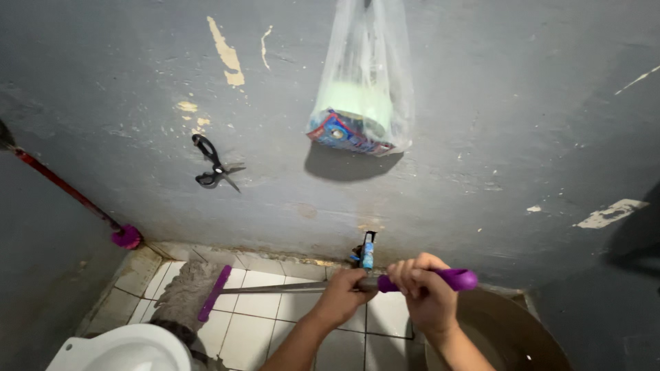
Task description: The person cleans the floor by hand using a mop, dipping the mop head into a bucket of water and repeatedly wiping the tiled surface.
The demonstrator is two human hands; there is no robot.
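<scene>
Mop [206, 292] in both hands: the left hand [342, 297] is closed around the grey metal shaft, and the right hand [425, 292] is closed around the purple grip [455, 279] at the shaft's end, just beside the left. Both forearms come up from the bottom edge, wrists bent a little so the knuckles face the wall. The two hands sit close together, nearly touching.

The mop lies almost level, its shaft running from the hands out to the left. It ends in a purple crossbar with a grey, stringy head that rests on the floor tiles [254, 330] near the corner.

The floor is laid with pale square tiles with dark joints. A white toilet [124, 350] shows at the lower left, and a brown round basin [509, 330] sits at the lower right, below the right wrist. The wall [481, 137] is dark grey with chipped patches of paint. A clear plastic bag [363, 82] with a pale green roll-like thing and a colourful packet inside hangs on it, and black scissors [212, 165] hang to its left. A red stick with a purple end [69, 192] leans in the left corner. A small blue tube [368, 253] stands at the foot of the wall, just above the hands.
</scene>
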